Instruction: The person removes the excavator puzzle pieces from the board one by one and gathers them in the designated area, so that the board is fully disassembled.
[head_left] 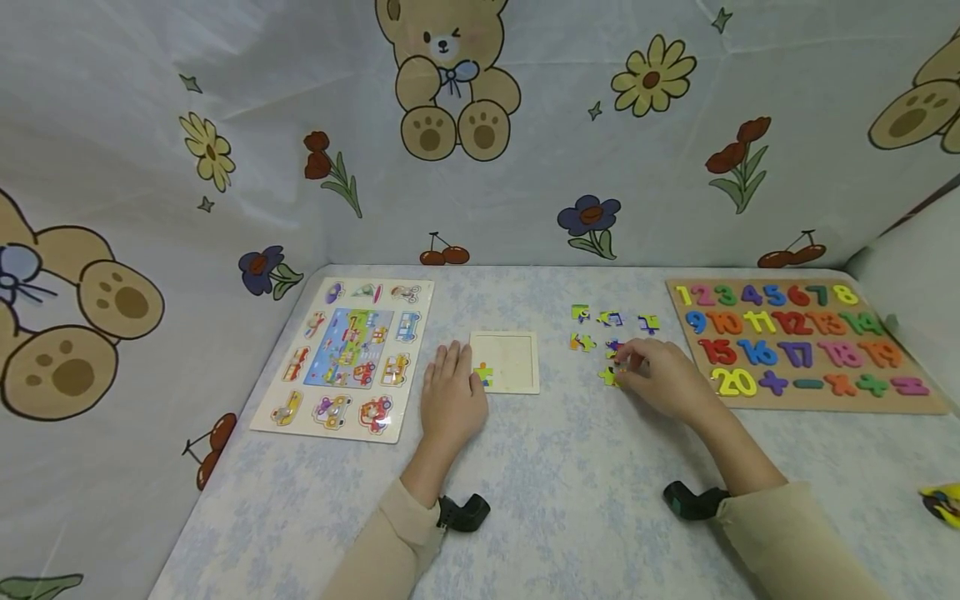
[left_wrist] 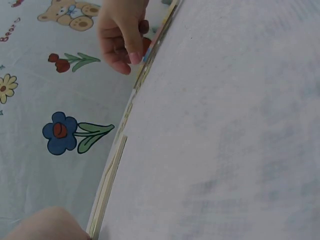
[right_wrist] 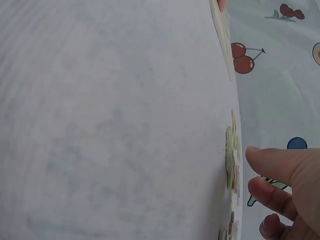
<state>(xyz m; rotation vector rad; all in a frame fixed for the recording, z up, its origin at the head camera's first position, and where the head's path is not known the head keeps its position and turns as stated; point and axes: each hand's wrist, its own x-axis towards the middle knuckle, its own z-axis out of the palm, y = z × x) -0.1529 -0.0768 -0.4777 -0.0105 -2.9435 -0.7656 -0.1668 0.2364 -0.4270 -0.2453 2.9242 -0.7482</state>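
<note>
My left hand [head_left: 454, 398] lies with straight fingers along the left edge of a small wooden puzzle tray [head_left: 513, 362]. One yellow-green jigsaw piece [head_left: 486, 377] sits in the tray's lower left, partly covered by that hand. My right hand [head_left: 660, 375] hovers over the loose pieces to the right, fingers bent. A purple piece [head_left: 612, 344] and a yellow-green piece [head_left: 608, 377] lie by its fingertips. In the right wrist view, the thumb [right_wrist: 270, 162] and fingers are apart with nothing visible between them. Several more pieces, among them a green one [head_left: 648, 322], lie farther back.
A picture peg board [head_left: 412, 333] with vehicles lies at the left. A wooden number board [head_left: 825, 404] with colourful numerals lies at the right, next to the right hand. A yellow and black object [head_left: 943, 502] sits at the right edge. Patterned cloth walls surround the table.
</note>
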